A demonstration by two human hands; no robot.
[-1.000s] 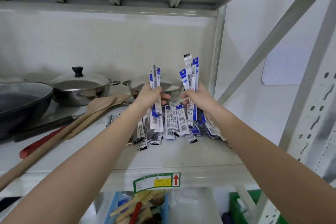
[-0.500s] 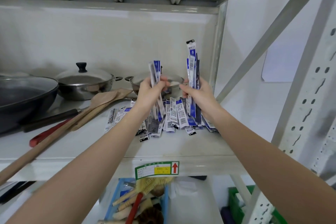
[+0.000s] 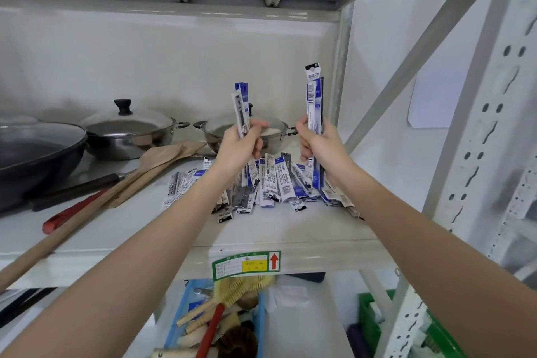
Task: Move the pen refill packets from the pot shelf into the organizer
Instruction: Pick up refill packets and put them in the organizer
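Observation:
A heap of white-and-blue pen refill packets lies on the white pot shelf, near its right end. My left hand grips a small bunch of packets upright above the heap. My right hand grips another bunch of packets, also upright and a little higher. Both hands hover just above the pile. No organizer is in view.
A dark wok, a lidded steel pot and a second steel pot stand at the back left. Wooden spatulas and a red-handled tool lie beside them. A blue bin of brushes and a green crate sit below.
Both hands have lifted their bunches of packets higher off the heap and drawn slightly toward me. The packets in my right hand now stand straighter.

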